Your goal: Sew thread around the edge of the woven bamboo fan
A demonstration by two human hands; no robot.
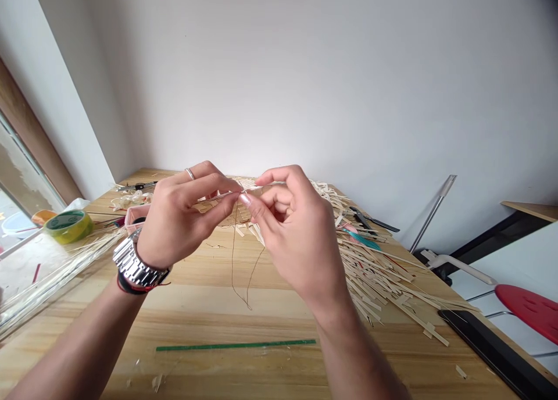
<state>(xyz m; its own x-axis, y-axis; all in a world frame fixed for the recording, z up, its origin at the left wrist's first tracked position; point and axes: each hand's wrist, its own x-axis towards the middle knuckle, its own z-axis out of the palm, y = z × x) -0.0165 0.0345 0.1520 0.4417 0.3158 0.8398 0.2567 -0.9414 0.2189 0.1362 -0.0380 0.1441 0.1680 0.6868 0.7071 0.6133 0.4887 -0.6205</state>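
Two hands (181,214) pinching brown thread (232,266) at fingertips | loop dangling | green strip (235,346) on table (196,313)

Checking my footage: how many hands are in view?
2: left hand, with the ring, left of centre; right hand, right of centre, both above the table.

One left hand (178,214) and one right hand (300,237) are showing, making two. One thread (232,266) is hanging. One ring (190,174) and one watch (137,263) are appearing. One table (200,313), one green strip (235,346), one tape roll (72,234), one pink box (131,217) and one red seat (529,310) are showing. Pale strips (392,282) are lying in dozens, overlapping too much for counting.
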